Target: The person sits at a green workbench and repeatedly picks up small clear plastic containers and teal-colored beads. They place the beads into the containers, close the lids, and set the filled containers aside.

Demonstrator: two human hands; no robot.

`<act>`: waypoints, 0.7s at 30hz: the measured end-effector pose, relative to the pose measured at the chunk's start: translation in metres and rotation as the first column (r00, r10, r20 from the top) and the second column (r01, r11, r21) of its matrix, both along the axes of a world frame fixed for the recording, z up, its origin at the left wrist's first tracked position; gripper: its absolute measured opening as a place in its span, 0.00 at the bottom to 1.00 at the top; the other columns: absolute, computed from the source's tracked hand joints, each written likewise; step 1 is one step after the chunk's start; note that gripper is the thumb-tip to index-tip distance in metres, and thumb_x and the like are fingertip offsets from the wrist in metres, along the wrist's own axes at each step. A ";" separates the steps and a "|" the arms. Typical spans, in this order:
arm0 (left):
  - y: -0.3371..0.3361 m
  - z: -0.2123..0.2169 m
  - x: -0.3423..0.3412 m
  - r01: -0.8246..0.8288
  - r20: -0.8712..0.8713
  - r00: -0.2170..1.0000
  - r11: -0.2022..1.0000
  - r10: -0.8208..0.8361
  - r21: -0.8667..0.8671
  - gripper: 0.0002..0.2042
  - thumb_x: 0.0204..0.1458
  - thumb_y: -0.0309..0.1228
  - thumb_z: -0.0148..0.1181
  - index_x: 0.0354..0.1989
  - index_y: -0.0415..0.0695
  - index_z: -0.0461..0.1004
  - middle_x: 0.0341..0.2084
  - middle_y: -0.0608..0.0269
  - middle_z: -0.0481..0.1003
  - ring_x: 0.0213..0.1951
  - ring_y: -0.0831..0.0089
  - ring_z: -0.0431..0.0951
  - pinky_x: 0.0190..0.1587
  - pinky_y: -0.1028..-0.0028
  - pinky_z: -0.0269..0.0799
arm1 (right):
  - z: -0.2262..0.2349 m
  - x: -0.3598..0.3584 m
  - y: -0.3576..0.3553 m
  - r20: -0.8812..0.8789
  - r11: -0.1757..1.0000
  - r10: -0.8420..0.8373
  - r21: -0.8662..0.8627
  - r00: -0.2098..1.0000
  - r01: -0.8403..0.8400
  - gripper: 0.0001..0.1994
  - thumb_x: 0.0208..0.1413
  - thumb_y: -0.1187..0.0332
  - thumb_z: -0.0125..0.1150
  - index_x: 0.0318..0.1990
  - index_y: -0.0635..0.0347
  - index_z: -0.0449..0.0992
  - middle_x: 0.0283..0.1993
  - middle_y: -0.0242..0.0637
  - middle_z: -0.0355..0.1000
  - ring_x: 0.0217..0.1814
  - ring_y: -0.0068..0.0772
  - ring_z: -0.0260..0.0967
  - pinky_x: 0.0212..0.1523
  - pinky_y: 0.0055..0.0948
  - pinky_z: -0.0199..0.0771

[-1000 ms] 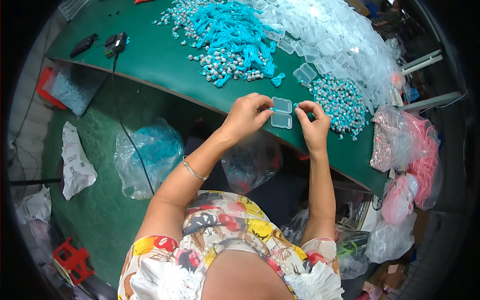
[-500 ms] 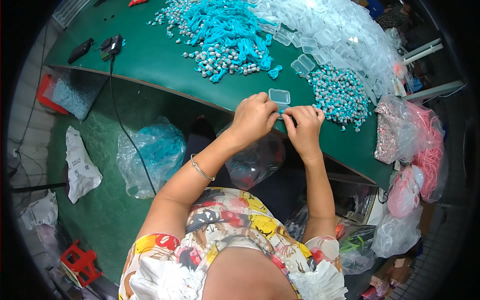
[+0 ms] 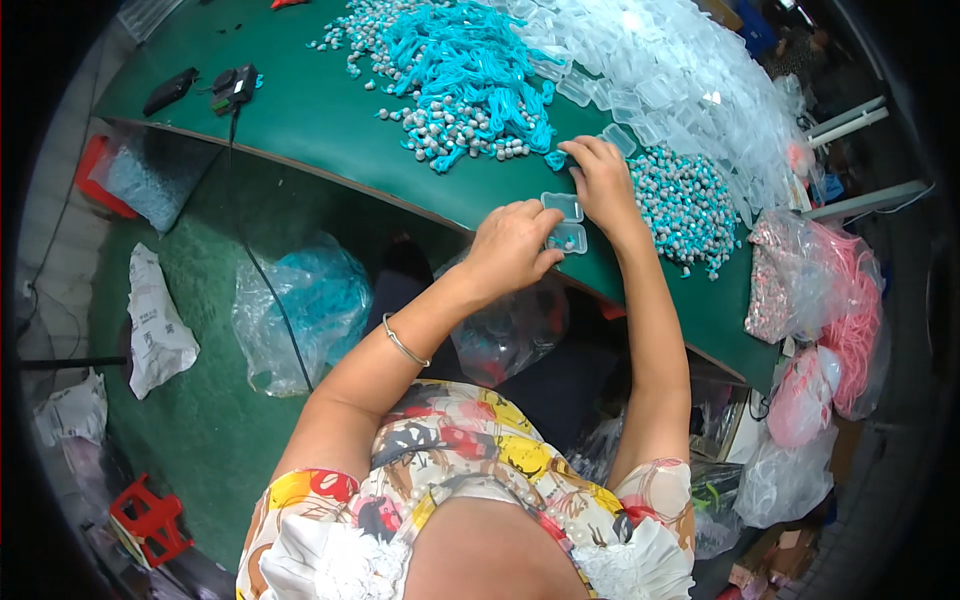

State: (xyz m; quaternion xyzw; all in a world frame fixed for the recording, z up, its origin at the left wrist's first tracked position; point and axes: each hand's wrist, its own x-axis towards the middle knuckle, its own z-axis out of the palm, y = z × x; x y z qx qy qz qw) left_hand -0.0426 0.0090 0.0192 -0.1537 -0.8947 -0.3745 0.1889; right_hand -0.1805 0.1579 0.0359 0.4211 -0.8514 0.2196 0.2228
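Here the left hand [image 3: 512, 245] pinned the small clear hinged case [image 3: 565, 222] on the green desk [image 3: 330, 130], fingers closed on its edge. Just beyond it the right hand [image 3: 600, 180] reached, fingers loosely curled over a turquoise piece [image 3: 556, 160]; holding the case flat would have helped.

Clear glossy plastic case [image 3: 565, 222] on the matt green table [image 3: 330, 125] (felt-like), beside fibrous turquoise cords [image 3: 470, 60]
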 end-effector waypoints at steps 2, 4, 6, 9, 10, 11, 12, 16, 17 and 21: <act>0.000 0.001 -0.001 0.013 0.016 1.000 1.000 -0.014 0.014 0.21 0.43 0.34 0.71 0.47 0.43 0.74 0.33 0.54 0.73 0.39 0.51 0.75 0.42 0.57 0.71 | -0.006 -0.016 -0.002 -0.028 0.998 0.015 0.067 0.999 -0.014 0.10 0.47 0.77 0.65 0.39 0.55 0.80 0.40 0.31 0.77 0.50 0.41 0.71 0.46 0.42 0.70; -0.003 0.000 0.003 -0.004 0.003 1.000 1.000 0.004 0.000 0.21 0.43 0.34 0.71 0.47 0.43 0.74 0.33 0.54 0.72 0.38 0.51 0.75 0.42 0.57 0.71 | -0.001 -0.018 -0.002 0.010 0.989 0.028 0.148 1.000 -0.029 0.11 0.47 0.76 0.66 0.40 0.55 0.79 0.41 0.31 0.77 0.50 0.40 0.71 0.46 0.42 0.70; -0.006 0.000 0.003 -0.006 -0.005 1.000 1.000 0.006 0.011 0.22 0.43 0.34 0.71 0.47 0.43 0.75 0.33 0.54 0.72 0.38 0.51 0.75 0.42 0.57 0.71 | 0.003 -0.014 0.004 0.030 0.976 0.043 0.212 0.999 -0.048 0.11 0.47 0.75 0.67 0.40 0.58 0.79 0.40 0.33 0.78 0.46 0.41 0.73 0.44 0.42 0.71; -0.007 -0.002 0.003 -0.004 -0.005 1.000 0.999 0.004 0.033 0.22 0.41 0.34 0.72 0.47 0.43 0.75 0.33 0.55 0.72 0.38 0.51 0.75 0.42 0.57 0.72 | 0.007 0.008 0.019 0.258 0.998 0.040 0.031 0.965 -0.049 0.10 0.47 0.74 0.67 0.39 0.59 0.78 0.37 0.36 0.78 0.40 0.43 0.74 0.40 0.41 0.72; -0.007 -0.003 0.003 -0.007 -0.004 1.000 0.999 0.007 0.040 0.23 0.41 0.33 0.73 0.47 0.43 0.75 0.33 0.55 0.72 0.38 0.52 0.75 0.42 0.58 0.72 | 0.007 0.019 0.024 0.306 0.997 0.060 -0.066 0.950 -0.041 0.10 0.48 0.75 0.67 0.39 0.61 0.78 0.35 0.40 0.78 0.36 0.42 0.75 0.38 0.38 0.73; -0.008 -0.003 0.002 -0.001 0.006 1.000 0.998 0.000 0.057 0.23 0.40 0.33 0.73 0.47 0.43 0.75 0.33 0.55 0.72 0.38 0.52 0.75 0.41 0.58 0.72 | 0.009 0.028 0.030 0.339 0.994 0.085 -0.090 0.937 -0.058 0.10 0.48 0.76 0.67 0.40 0.62 0.78 0.36 0.40 0.78 0.37 0.41 0.75 0.38 0.36 0.73; -0.008 -0.004 0.002 0.008 0.016 1.000 0.997 -0.009 0.074 0.23 0.40 0.33 0.74 0.47 0.43 0.75 0.33 0.55 0.72 0.38 0.52 0.75 0.41 0.58 0.72 | 0.013 0.037 0.035 0.369 0.991 0.109 -0.116 0.923 -0.071 0.11 0.48 0.76 0.67 0.41 0.62 0.78 0.36 0.40 0.78 0.37 0.39 0.75 0.39 0.35 0.74; -0.010 -0.001 0.000 0.017 0.056 0.998 0.995 -0.023 0.096 0.23 0.39 0.32 0.75 0.46 0.42 0.76 0.31 0.56 0.73 0.37 0.54 0.76 0.39 0.59 0.71 | 0.020 0.063 0.042 0.525 0.973 0.179 -0.218 0.832 -0.072 0.10 0.49 0.79 0.66 0.40 0.65 0.79 0.37 0.40 0.77 0.39 0.34 0.75 0.41 0.31 0.74; -0.010 0.000 -0.001 0.018 0.071 0.997 0.995 -0.025 0.098 0.23 0.39 0.32 0.75 0.46 0.42 0.76 0.31 0.56 0.73 0.37 0.54 0.76 0.39 0.59 0.71 | 0.020 0.066 0.043 0.565 0.969 0.193 -0.240 0.802 -0.064 0.09 0.49 0.80 0.66 0.40 0.66 0.79 0.38 0.39 0.77 0.38 0.33 0.75 0.41 0.31 0.74; -0.010 0.000 -0.002 0.022 0.082 0.996 0.996 -0.029 0.082 0.23 0.39 0.32 0.74 0.46 0.42 0.76 0.30 0.56 0.73 0.36 0.55 0.76 0.39 0.60 0.71 | 0.017 0.057 0.044 0.479 0.978 0.207 -0.108 0.853 -0.176 0.09 0.48 0.80 0.66 0.38 0.65 0.79 0.39 0.41 0.76 0.40 0.35 0.75 0.40 0.30 0.74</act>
